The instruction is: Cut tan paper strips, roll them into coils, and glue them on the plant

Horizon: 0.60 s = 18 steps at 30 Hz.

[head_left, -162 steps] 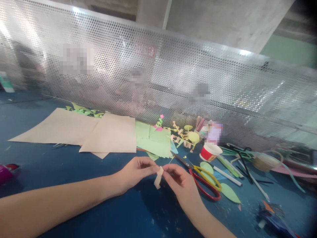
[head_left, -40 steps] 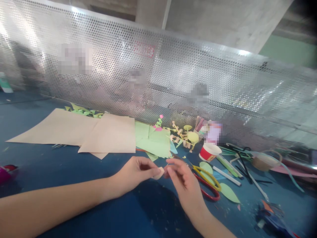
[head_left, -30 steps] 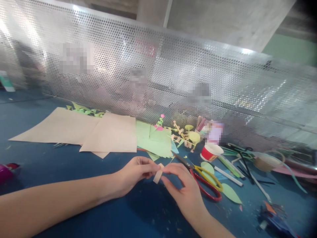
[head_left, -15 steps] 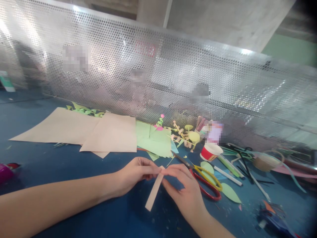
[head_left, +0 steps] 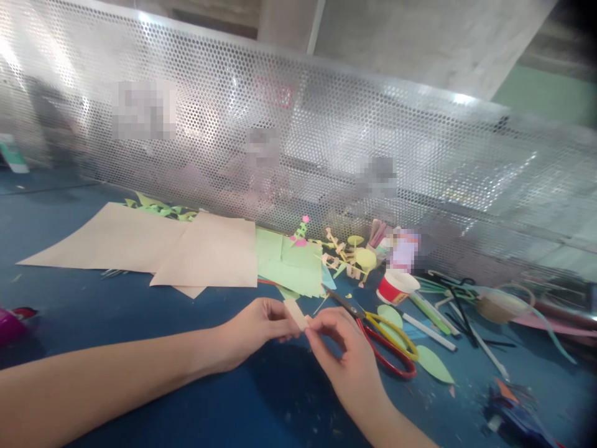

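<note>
Between my two hands is a short strip of pale peach paper (head_left: 295, 313), slanting up to the left. My left hand (head_left: 267, 320) pinches it along its left side, fingers curled in. From the right, the thumb and fingertips of my right hand (head_left: 344, 348) close on its lower end. Just beyond the right hand lie scissors (head_left: 390, 336) with one yellow and one red handle, their blades pointing away to the left. Green leaf-shaped paper pieces (head_left: 435, 364) rest beside the handles.
Large peach sheets (head_left: 209, 252) and green sheets (head_left: 298, 267) lie at the back before a perforated metal screen (head_left: 209, 118). A red-and-white paper cup (head_left: 397, 287), pens (head_left: 429, 330) and pipe cleaners (head_left: 461, 311) are to the right. A purple tape dispenser (head_left: 12, 326) sits far left.
The paper strip, which hung down toward me as a longer piece, now points up and away to the left and looks shorter. Both hands stay close together, fingers slightly shifted.
</note>
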{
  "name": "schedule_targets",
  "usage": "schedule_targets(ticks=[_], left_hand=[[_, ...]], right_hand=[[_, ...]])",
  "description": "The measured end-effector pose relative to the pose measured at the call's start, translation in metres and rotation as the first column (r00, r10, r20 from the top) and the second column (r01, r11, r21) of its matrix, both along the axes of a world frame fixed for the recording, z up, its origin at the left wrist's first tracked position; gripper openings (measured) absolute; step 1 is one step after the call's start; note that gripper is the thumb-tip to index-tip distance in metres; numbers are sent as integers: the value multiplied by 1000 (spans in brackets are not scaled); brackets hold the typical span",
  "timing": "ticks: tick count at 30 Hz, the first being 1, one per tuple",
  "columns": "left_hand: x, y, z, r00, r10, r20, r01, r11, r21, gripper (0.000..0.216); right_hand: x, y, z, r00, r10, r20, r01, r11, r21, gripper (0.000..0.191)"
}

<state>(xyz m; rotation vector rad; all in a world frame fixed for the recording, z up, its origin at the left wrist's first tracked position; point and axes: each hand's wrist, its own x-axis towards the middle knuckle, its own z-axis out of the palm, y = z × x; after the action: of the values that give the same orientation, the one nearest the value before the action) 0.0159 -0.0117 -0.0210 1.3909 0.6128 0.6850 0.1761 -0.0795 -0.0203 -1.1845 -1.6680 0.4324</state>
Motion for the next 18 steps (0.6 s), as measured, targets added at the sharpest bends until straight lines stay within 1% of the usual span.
schedule_targets(ticks=[6,13,17,18], left_hand=[[0,-1,0,1000,0,9,-1,1000,12,15],[-1,-3,0,999,-13,29,14,1000,-8,18],[0,-2,-2,999,38,28,-38,999,-5,18],[1,-2,-2,998,55,16,-55,998,2,18]], right_hand=[[0,0,-3,999,12,-39,-13,1000,-14,1],[-1,-1,1,998,6,-65,-8,1000,-25,2],[-2,1,0,994,8,-105,-12,999,-44,3],[-2,2,-1,992,7,-127,-14,999,-51,8]])
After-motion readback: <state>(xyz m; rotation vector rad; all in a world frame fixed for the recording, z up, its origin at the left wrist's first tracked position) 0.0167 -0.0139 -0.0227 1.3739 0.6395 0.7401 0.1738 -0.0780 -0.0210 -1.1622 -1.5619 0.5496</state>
